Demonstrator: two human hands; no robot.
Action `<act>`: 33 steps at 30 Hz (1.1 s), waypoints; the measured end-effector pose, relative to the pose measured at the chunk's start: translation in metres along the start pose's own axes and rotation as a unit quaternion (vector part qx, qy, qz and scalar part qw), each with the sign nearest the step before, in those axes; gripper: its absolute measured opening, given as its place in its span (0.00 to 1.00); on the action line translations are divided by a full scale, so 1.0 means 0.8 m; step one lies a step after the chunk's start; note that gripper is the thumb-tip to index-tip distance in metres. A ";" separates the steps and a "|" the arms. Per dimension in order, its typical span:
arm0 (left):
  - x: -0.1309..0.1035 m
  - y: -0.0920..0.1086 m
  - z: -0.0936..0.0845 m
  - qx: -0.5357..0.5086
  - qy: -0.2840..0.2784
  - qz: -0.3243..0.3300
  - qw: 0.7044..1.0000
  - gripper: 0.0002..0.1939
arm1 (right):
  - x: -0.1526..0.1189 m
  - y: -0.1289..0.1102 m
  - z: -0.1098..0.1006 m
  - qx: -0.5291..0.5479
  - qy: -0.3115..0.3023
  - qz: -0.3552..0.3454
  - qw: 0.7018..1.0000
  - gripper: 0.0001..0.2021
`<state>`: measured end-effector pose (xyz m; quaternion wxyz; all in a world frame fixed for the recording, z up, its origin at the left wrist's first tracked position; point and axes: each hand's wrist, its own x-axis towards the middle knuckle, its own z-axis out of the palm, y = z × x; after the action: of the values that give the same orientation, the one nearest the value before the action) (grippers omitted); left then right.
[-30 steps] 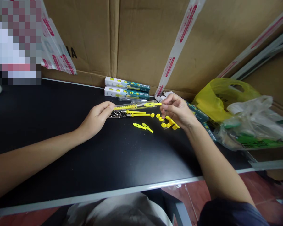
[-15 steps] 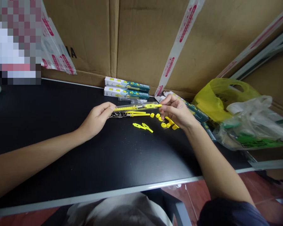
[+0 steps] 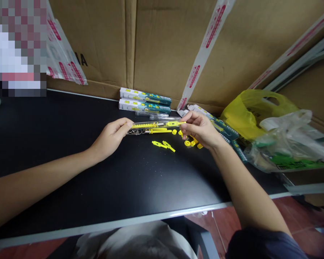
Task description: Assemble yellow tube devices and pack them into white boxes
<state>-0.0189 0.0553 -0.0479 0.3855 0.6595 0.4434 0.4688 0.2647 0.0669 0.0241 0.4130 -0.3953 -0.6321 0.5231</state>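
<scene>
A tubular spring scale (image 3: 145, 125), a clear tube with a yellow graduated strip inside, is held level just above the black table (image 3: 118, 201). My left hand (image 3: 115, 135) is closed round its left end. My right hand (image 3: 198, 129) pinches the right end, where a yellow slotted piece (image 3: 172, 123) shows; whether it grips the tube or the piece's tip is hidden. Below the tube lie yellow rods (image 3: 160, 131) and metal hooks (image 3: 135, 132). Two loose slotted yellow pieces (image 3: 163, 145) rest nearer me, and small yellow caps (image 3: 187, 143) sit beneath my right hand.
Two printed boxes (image 3: 145, 107) lie along the cardboard wall (image 3: 162, 46), with clear tubes (image 3: 159, 117) in front. More boxes (image 3: 225, 127) are behind my right hand. Yellow (image 3: 240, 115) and clear plastic bags (image 3: 291, 144) stand at the right. The table's pale edge (image 3: 124, 223) runs near my lap.
My right hand has shifted slightly left and down along the right end of the spring scale. The left hand keeps its hold, almost unmoved.
</scene>
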 end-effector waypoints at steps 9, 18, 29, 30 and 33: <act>0.001 -0.003 -0.001 -0.001 0.008 -0.006 1.000 0.15 | -0.003 -0.002 0.002 -0.009 -0.016 0.006 1.000 0.17; -0.001 0.002 0.000 -0.016 0.014 0.001 1.000 0.15 | -0.004 -0.006 0.000 0.009 0.011 -0.003 1.000 0.15; -0.001 0.001 0.002 -0.030 0.013 -0.010 0.999 0.15 | -0.003 -0.011 -0.010 -0.052 0.012 -0.006 0.999 0.17; -0.001 0.001 0.002 -0.034 0.015 -0.012 0.999 0.15 | -0.003 -0.012 -0.017 -0.084 0.023 -0.007 0.996 0.17; -0.001 0.001 0.003 -0.037 0.020 -0.019 0.999 0.15 | -0.002 -0.015 -0.041 -0.301 0.082 -0.024 0.950 0.13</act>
<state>-0.0164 0.0543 -0.0481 0.4093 0.6270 0.4460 0.4904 0.2949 0.0743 0.0391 0.3381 -0.5272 -0.7334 0.2644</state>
